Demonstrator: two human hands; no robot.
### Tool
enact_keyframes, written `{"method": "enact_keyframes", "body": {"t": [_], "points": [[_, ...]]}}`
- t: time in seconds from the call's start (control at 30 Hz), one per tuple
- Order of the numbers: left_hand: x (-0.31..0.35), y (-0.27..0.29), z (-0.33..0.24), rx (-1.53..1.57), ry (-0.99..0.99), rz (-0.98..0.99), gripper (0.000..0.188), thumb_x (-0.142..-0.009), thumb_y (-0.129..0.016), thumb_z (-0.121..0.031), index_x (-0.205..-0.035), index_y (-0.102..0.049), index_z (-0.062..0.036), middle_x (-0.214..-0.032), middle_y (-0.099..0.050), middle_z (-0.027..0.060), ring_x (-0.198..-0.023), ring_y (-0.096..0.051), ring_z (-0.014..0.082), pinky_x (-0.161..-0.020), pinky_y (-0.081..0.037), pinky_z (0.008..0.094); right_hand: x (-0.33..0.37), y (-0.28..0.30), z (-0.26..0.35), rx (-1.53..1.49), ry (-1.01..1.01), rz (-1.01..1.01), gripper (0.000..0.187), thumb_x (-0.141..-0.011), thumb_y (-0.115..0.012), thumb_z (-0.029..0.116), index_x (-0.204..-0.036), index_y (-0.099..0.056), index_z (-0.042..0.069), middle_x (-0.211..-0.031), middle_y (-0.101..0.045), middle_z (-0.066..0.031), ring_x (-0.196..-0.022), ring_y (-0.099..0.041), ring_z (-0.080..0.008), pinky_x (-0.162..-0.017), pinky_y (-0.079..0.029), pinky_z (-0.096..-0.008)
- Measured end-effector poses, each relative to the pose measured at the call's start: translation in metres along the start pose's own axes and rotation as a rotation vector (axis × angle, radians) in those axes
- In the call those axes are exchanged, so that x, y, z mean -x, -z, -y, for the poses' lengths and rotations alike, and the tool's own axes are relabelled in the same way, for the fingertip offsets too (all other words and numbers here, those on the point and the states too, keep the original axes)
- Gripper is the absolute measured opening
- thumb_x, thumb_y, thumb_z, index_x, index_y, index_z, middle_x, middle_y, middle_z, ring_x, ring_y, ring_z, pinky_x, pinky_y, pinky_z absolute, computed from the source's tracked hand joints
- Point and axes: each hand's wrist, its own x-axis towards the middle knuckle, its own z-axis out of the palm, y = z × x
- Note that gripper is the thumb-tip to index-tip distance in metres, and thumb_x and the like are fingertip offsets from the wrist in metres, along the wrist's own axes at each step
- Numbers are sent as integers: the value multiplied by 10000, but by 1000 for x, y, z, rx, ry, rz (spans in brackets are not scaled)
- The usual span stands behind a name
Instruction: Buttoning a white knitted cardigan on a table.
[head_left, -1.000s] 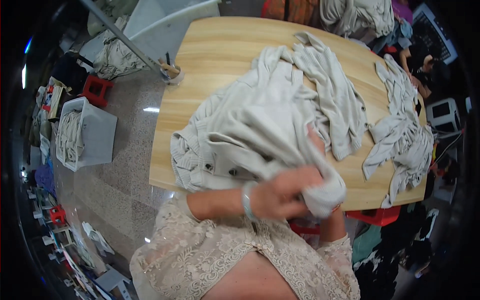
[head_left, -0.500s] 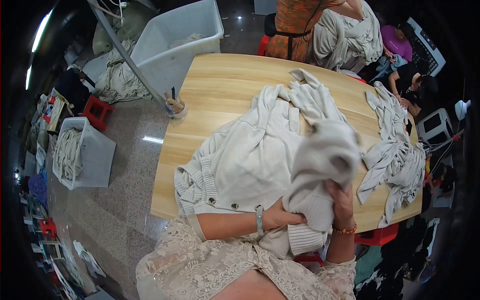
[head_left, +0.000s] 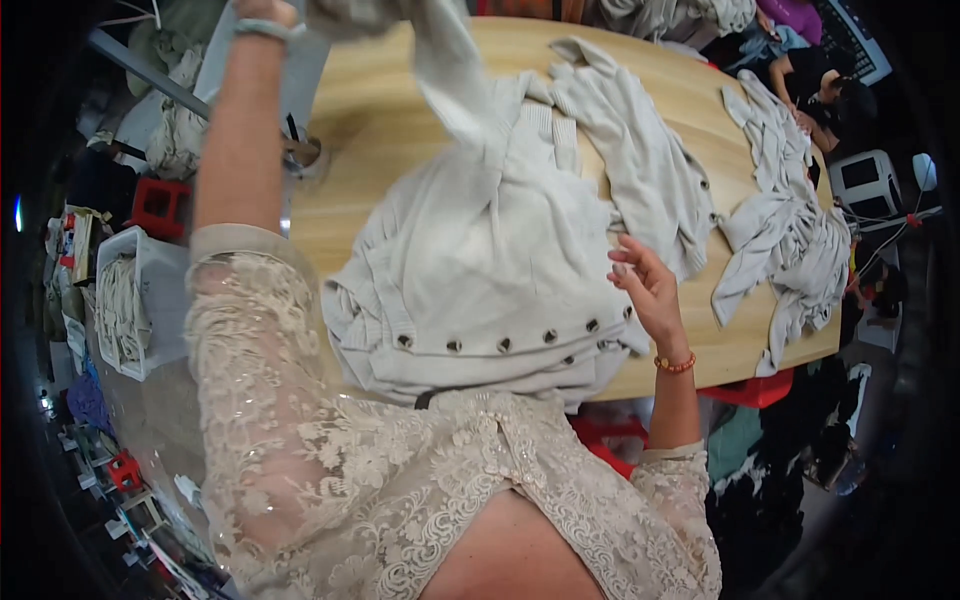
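Beyond the left edge of the wood-grained table (head_left: 355, 125) stood a white bin (head_left: 172, 335), in the head view. On the tabletop lay a pile of pale knitwear (head_left: 480, 230), dark buttons along its near side. At its right edge the right hand (head_left: 655, 290) hovered, fingers parted and slightly bent. A blurred pale garment (head_left: 450, 80) hung just right of the left hand (head_left: 268, 10); its fingers were cropped, so their grip could not be told.

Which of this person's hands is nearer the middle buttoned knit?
The right hand, with reddish beads, is close to the knit. The left hand, with a pale bangle, is at the upper left.
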Motion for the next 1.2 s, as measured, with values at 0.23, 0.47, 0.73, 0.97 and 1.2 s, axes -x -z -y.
{"method": "enact_keyframes", "body": {"t": [0.23,0.47,0.73,0.97,1.2], "points": [[222,10,115,-881,326,343,261,-846,-654,-149,-1077,-628,-32,-1018,-644,42,-942,-600,118,-797,-483,251,21,-10,-68,534,111,29,436,-768,-705,104,-1173,-555,46,-974,-617,-103,-794,-599,-213,-716,-495,-324],[431,62,145,-1484,193,860,417,-632,-741,-159,-1011,-584,-82,-1043,-546,83,-1024,-496,279,-863,-385,408,51,-37,-93,974,351,269,454,-630,-701,84,-1067,-584,119,-1052,-543,-56,-1026,-496,-255,-888,-361,-401],[434,91,155,-1482,33,777,362,-648,-577,16,-1002,-605,-57,-987,-592,102,-954,-540,293,-830,-414,410,45,-7,-110,1066,408,180,397,-648,-665,83,-1034,-589,138,-933,-546,-47,-897,-524,-232,-810,-385,-367],[329,82,102,-1454,-155,326,395,-692,-483,152,-1013,-619,-33,-974,-627,158,-918,-596,328,-826,-461,387,-10,43,-89,1193,364,-172,259,-734,-520,32,-940,-645,128,-824,-612,-84,-819,-556,-297,-731,-440,-399],[290,42,77,-1440,-480,252,463,-682,-453,215,-1031,-651,-18,-1044,-627,149,-982,-603,306,-855,-473,351,-73,62,10,1171,774,-564,418,-707,-514,-51,-1028,-662,172,-949,-628,-69,-908,-563,-292,-756,-434,-393]]}}
